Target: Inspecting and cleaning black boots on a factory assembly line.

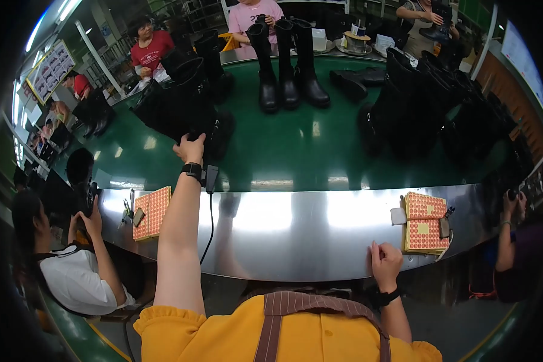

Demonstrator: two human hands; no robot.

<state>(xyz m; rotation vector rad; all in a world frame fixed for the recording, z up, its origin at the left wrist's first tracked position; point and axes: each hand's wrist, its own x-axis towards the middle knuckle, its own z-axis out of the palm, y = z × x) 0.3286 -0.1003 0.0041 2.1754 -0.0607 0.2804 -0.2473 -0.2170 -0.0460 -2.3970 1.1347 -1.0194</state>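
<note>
My left arm reaches out over the metal ledge to the green table. My left hand [191,149] is closed on the lower part of a black boot [184,105], at the near side of a group of dark boots. Where one boot ends and another begins is hard to make out there. My right hand [387,263] is by the near edge of the metal ledge [308,241], its fingers curled in, with nothing seen in them. Close to it lies a stack of red-and-cream patterned sheets [425,234]. A small black device [210,179] with a cable hangs beside my left wrist.
Three tall black boots [288,66] stand upright at the far middle, with a pair lying down [356,83] beside them. More boots [410,114] crowd the right. Another patterned stack [157,208] lies left of my arm. People work at both sides and across the table.
</note>
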